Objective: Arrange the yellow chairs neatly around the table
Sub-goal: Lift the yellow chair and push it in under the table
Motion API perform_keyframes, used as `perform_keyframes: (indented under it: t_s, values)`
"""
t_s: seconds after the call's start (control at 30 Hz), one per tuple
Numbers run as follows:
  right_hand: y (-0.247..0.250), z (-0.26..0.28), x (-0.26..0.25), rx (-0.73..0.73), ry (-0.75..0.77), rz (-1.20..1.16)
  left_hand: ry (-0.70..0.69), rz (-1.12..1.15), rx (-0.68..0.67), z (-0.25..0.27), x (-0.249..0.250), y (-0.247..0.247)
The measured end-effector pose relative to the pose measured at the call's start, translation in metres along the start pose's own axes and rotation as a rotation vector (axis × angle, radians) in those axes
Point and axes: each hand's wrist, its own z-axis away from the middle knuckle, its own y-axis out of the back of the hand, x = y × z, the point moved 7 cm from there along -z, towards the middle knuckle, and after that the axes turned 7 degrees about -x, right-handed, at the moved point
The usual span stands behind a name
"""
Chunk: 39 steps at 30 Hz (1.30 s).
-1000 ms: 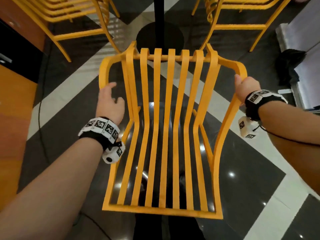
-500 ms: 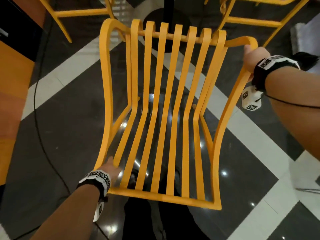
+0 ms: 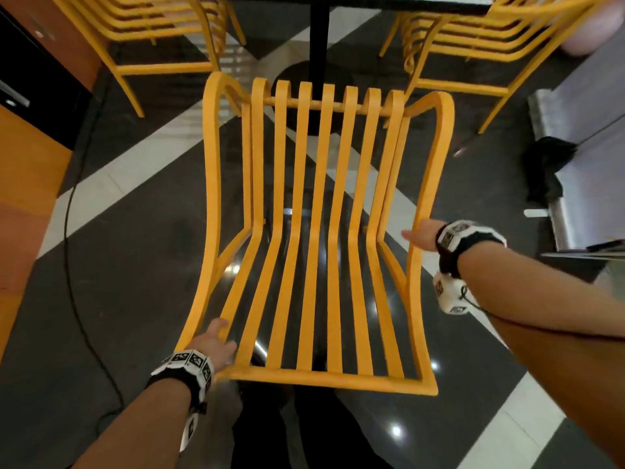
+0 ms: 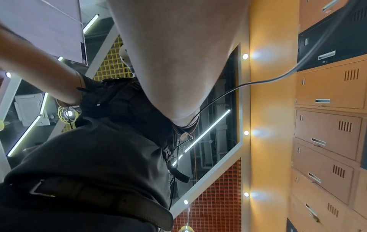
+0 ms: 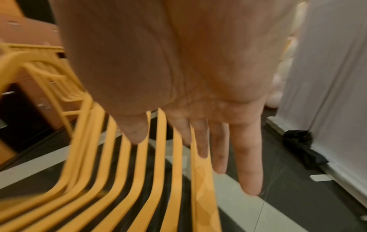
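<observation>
A yellow slatted chair (image 3: 333,265) stands in front of me, its seat toward the black table post (image 3: 318,35). My left hand (image 3: 213,343) grips the near left corner of the backrest frame, thumb on top and fingers hidden under it. My right hand (image 3: 419,235) hovers beside the right armrest with fingers straight, holding nothing. The right wrist view shows that hand (image 5: 200,141) spread above the blurred slats (image 5: 158,172). In the left wrist view only my forearm and torso show.
Two other yellow chairs stand by the table, one at the far left (image 3: 152,28) and one at the far right (image 3: 473,38). A black cable (image 3: 72,231) runs over the floor on the left by orange lockers (image 3: 20,198). A black bundle (image 3: 548,167) lies by a white bench (image 3: 592,130).
My right hand has let go of the right armrest's front and drawn back toward me, fingers now straight. The left hand stays on the backrest's near left corner. The chair sits nearer the table post.
</observation>
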Motion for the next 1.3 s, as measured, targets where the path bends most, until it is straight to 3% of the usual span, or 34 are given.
perform_keyframes:
  t_s: [0.1, 0.23, 0.37, 0.5, 0.67, 0.83, 1.0, 1.13, 1.3]
  values:
    - [-0.085, 0.036, 0.003, -0.262, 0.109, 0.213, -0.059, -0.049, 0.112, 0.024, 0.031, 0.029]
    - [-0.107, 0.085, 0.005, -0.292, 0.166, 0.359, -0.151, -0.149, 0.239, 0.05, 0.075, 0.075]
    - [-0.065, 0.095, 0.008, -0.076, 0.271, 0.342, -0.226, -0.28, 0.322, 0.068, 0.113, 0.118]
    - [-0.007, 0.101, -0.007, 0.165, 0.265, 0.282, -0.296, -0.438, 0.432, 0.084, 0.142, 0.155]
    - [0.053, 0.083, -0.032, 0.325, 0.261, 0.237, -0.409, -0.462, 0.57, 0.083, 0.174, 0.203]
    - [0.109, 0.066, -0.059, 0.383, 0.219, 0.232, -0.431, -0.416, 0.585, 0.071, 0.216, 0.259]
    - [0.157, 0.05, -0.081, 0.387, 0.174, 0.189, -0.434, -0.411, 0.503, 0.052, 0.252, 0.309]
    - [0.166, 0.04, -0.086, 0.347, 0.152, 0.186, -0.426, -0.461, 0.465, 0.046, 0.258, 0.316]
    - [0.172, 0.043, -0.088, 0.46, 0.203, 0.192, -0.43, -0.426, 0.476, 0.046, 0.26, 0.321]
